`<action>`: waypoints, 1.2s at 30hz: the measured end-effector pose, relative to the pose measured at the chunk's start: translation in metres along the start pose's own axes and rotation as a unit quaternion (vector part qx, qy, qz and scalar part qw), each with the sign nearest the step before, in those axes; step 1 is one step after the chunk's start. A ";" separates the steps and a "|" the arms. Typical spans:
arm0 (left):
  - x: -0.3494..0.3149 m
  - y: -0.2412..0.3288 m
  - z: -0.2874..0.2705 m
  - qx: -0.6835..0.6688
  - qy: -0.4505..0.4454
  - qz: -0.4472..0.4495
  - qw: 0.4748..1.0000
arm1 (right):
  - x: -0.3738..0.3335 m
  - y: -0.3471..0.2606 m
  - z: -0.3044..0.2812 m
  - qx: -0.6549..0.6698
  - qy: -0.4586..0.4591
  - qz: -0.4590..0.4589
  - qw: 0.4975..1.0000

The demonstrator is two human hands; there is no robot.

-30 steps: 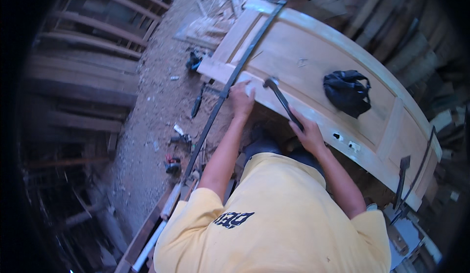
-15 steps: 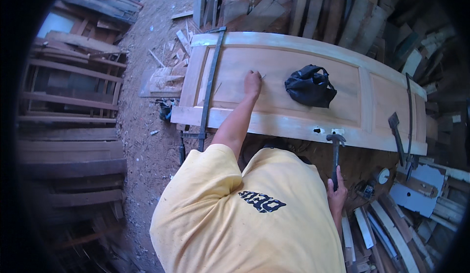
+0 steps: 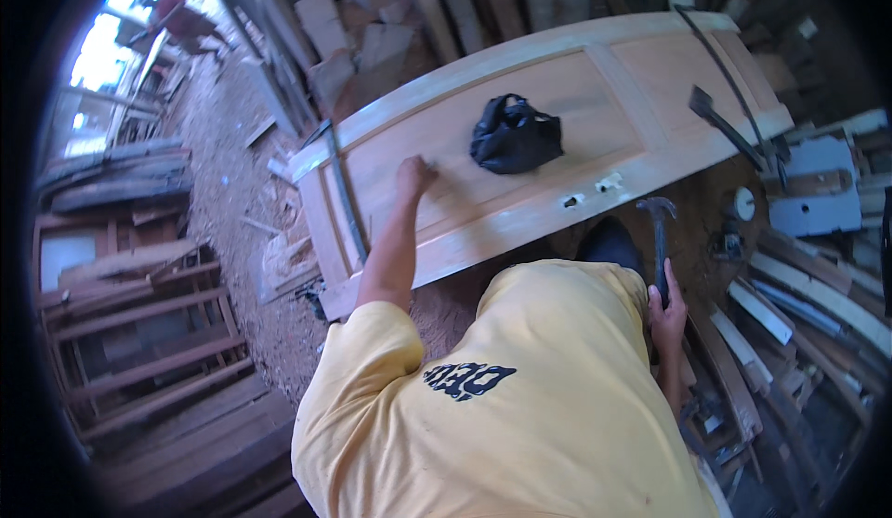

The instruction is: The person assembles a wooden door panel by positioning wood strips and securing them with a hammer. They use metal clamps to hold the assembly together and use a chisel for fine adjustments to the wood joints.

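Note:
A wooden panelled door [image 3: 641,100] lies flat in front of me. Over its left panel, my left hand [image 3: 415,176] is closed with the fingers pinched together; whatever they hold is too small and blurred to name. Down at my right side, my right hand [image 3: 667,318] grips a claw hammer [image 3: 660,230] by its handle, head up, just off the door's near edge. A black plastic bag [image 3: 516,135] rests on the door to the right of my left hand. Two holes, one a dark lock hole [image 3: 570,203], show in the near rail.
Long bar clamps cross the door at its left end [image 3: 346,193] and right end [image 3: 720,53]. A dark flat-bladed tool [image 3: 725,126] lies near the right end. Stacked timber [image 3: 149,360] lines the left, with more boards [image 3: 799,286] at right. Another person [image 3: 181,21] is far off at upper left.
My view has swung, so the door now slants up to the right and a distant person has come into sight. The hammer has shifted off the door's edge. My left hand stays over the panel.

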State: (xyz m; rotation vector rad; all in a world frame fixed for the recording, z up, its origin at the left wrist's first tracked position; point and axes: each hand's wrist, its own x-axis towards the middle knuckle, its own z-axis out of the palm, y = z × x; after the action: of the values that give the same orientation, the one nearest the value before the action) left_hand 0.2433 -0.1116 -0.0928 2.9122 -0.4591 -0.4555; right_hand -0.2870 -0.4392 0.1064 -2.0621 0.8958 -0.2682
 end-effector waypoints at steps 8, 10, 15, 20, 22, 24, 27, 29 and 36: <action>0.023 -0.008 -0.025 -0.435 0.006 -0.029 0.900 | 0.006 0.035 -0.045 0.064 0.094 0.097 0.989; 0.014 -0.044 -0.053 -0.243 0.101 0.121 0.957 | 0.025 0.052 -0.054 0.076 0.107 0.088 0.987; 0.045 0.116 -0.145 -0.665 -0.098 0.019 0.740 | 0.068 0.082 -0.106 0.174 0.101 0.139 0.970; 0.041 0.379 -0.164 -0.646 -0.058 0.056 0.759 | 0.125 0.158 -0.181 0.149 0.083 0.178 0.969; 0.060 0.450 -0.136 -0.558 -0.113 0.145 0.809 | 0.146 0.193 -0.209 0.077 0.088 0.112 0.987; 0.113 0.497 -0.075 -0.460 -0.154 0.159 0.860 | 0.158 0.202 -0.245 0.049 0.075 0.078 0.993; 0.178 0.635 0.036 -0.133 -0.103 0.367 0.915 | 0.169 0.246 -0.289 0.006 0.098 0.055 0.994; 0.196 0.651 0.082 0.083 -0.045 0.394 0.914 | 0.178 0.252 -0.316 0.012 0.073 0.051 0.996; 0.140 0.776 0.070 -0.223 -0.147 -0.024 0.963 | 0.247 0.195 -0.366 -0.016 0.134 0.055 0.989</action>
State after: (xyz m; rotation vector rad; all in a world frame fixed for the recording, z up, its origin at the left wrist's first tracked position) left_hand 0.1345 -0.8940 -0.0405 2.4323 -0.2750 -0.8795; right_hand -0.3828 -0.9108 0.1488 -2.0272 1.1796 -0.4816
